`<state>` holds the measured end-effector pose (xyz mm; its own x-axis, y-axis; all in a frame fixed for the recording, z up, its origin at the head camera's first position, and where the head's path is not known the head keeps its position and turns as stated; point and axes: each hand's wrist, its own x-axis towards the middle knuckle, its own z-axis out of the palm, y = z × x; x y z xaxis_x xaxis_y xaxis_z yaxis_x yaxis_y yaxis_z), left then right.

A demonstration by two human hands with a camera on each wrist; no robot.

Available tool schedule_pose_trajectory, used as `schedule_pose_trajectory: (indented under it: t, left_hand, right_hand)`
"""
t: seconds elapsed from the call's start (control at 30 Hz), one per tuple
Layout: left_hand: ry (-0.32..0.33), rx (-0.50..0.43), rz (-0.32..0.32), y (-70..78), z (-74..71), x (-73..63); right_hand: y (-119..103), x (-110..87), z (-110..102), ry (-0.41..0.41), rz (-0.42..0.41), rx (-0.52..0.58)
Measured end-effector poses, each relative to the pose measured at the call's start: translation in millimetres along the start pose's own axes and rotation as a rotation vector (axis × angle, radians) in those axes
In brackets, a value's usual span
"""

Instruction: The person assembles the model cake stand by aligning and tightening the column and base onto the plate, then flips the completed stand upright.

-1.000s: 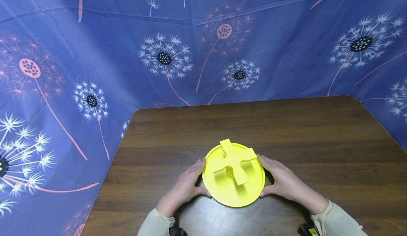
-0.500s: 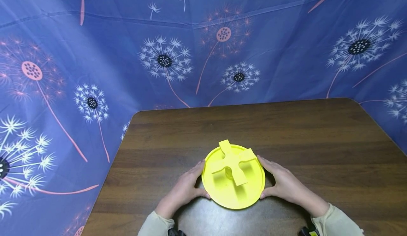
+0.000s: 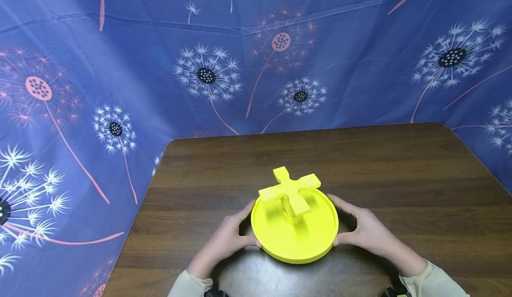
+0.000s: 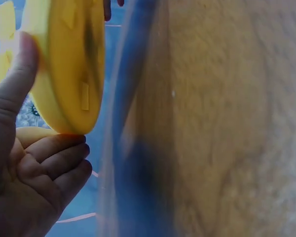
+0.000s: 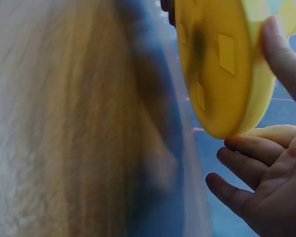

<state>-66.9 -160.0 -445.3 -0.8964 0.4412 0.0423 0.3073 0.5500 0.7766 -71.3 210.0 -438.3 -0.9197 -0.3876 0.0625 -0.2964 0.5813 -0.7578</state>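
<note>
Both hands hold a yellow round disc (image 3: 298, 241) with a cross-shaped top (image 3: 290, 190) standing on a short post. At its left edge is my left hand (image 3: 228, 239), gripping the rim between thumb and fingers. On the opposite edge my right hand (image 3: 372, 234) grips in the same way. In the left wrist view, the disc's underside (image 4: 69, 74) faces the table, clear of its surface. The right wrist view shows the underside (image 5: 212, 84) too, with several small rectangular marks. Fingers reaching beneath the rim are hidden in the head view.
A brown wood-grain table (image 3: 224, 163) lies under the hands, with rounded far corners. Behind it and to its left hangs a blue cloth (image 3: 152, 66) printed with dandelions. Dark wrist devices show at the bottom edge of the head view.
The disc has tilted, so its cross now stands higher above the plate and its front side wall shows. It looks slightly larger, and the hands sit a little farther apart.
</note>
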Motion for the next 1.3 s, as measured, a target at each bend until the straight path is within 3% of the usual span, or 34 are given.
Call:
schedule_pose_trajectory:
  t: [0.2, 0.3, 0.43, 0.57, 0.7, 1.03, 1.13, 1.3]
  left_hand:
    - [0.045, -0.208, 0.008, 8.3, 0.9, -2.4]
    - [0.091, -0.296, 0.043, 13.5, 1.7, -4.7]
    - [0.165, -0.37, 0.098, 19.1, 1.4, -8.1]
    - [0.221, -0.395, 0.13, 23.4, 1.6, -10.1]
    - [0.271, -0.361, 0.146, 25.6, 3.2, -10.2]
    - [0.444, -0.221, 0.294, 22.3, 11.3, -5.3]
    - [0.52, -0.159, 0.32, 21.7, 12.9, -4.1]
    - [0.595, -0.099, 0.298, 23.7, 11.4, -3.9]
  right_hand:
    - [-1.3, 0.7, -4.5, 0.058, -0.09, 0.139]
    - [-4.3, 0.0, -4.9, 0.071, -0.094, 0.191]
    - [-13.3, -1.3, -4.3, 0.097, -0.08, 0.229]
    - [-22.7, -1.3, -3.7, 0.133, -0.087, 0.357]
    - [-29.5, -0.6, -2.8, 0.183, -0.098, 0.433]
    - [-42.8, -1.9, 2.7, 0.373, -0.024, 0.237]
    - [-45.7, -3.9, 3.3, 0.386, -0.034, 0.181]
    - [-47.1, -5.9, 4.6, 0.354, -0.084, 0.137]
